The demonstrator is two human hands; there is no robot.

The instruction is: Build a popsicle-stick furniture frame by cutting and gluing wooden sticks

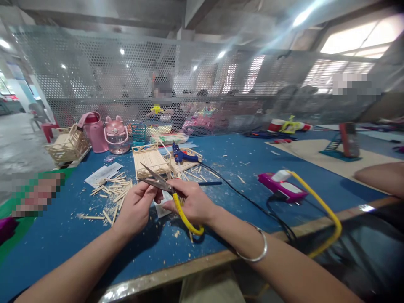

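My right hand (194, 203) is wrapped round a pair of scissors (160, 183) with a yellow-covered handle, their blades parted and pointing left. Just under the blades, the fingers of my left hand (136, 207) are pinched together; what they hold, if anything, is hidden. Beyond both hands lies a small bed-like frame made of wooden sticks (150, 162). Loose cut sticks (118, 190) and wood crumbs are scattered left of my hands. A blue glue gun (181, 155) rests behind them, its black cable running to the right.
A purple power strip (280, 187) with a yellow cable sits at the right. Along the back left stand a stick-built model (70, 143), a pink flask (95, 134) and a pink jug (116, 136). A perforated metal screen (104, 84) borders the blue table. Another person's arm (380, 176) rests at right.
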